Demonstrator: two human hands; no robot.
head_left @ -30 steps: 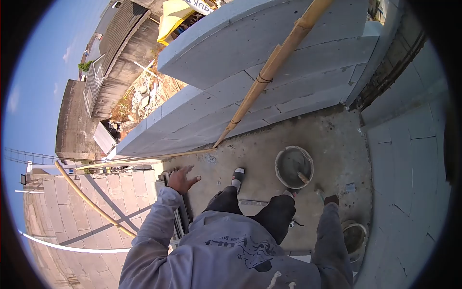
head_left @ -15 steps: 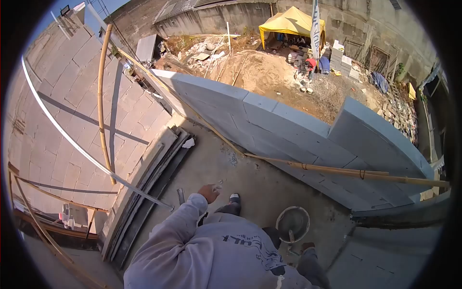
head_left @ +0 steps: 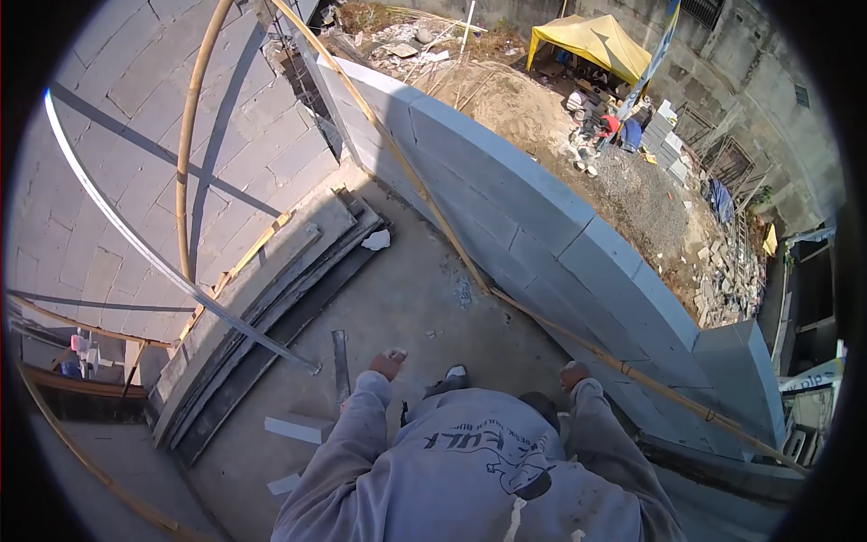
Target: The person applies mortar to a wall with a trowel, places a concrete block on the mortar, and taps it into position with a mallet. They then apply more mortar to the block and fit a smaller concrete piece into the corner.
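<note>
The long-sleeved grey sweatshirt (head_left: 470, 470) carries dark lettering above a dark graphic. It is seen upside down and I cannot read it with certainty.

The left hand (head_left: 388, 363) hangs over the bare concrete floor (head_left: 433, 289), its grip loose and empty. Just left of that grip a narrow flat grey metal strip (head_left: 340, 361) lies on the floor, its long axis pointing away from the person. Farther left are stacked long grey boards (head_left: 262, 307), and a sandalled foot (head_left: 454, 372) is to the right.

The right hand (head_left: 573, 373) is curled; whether its grip holds anything I cannot tell. Beside it a thin bamboo pole (head_left: 650, 384) slants along the grey block wall (head_left: 542, 226), which bars the way ahead.
</note>
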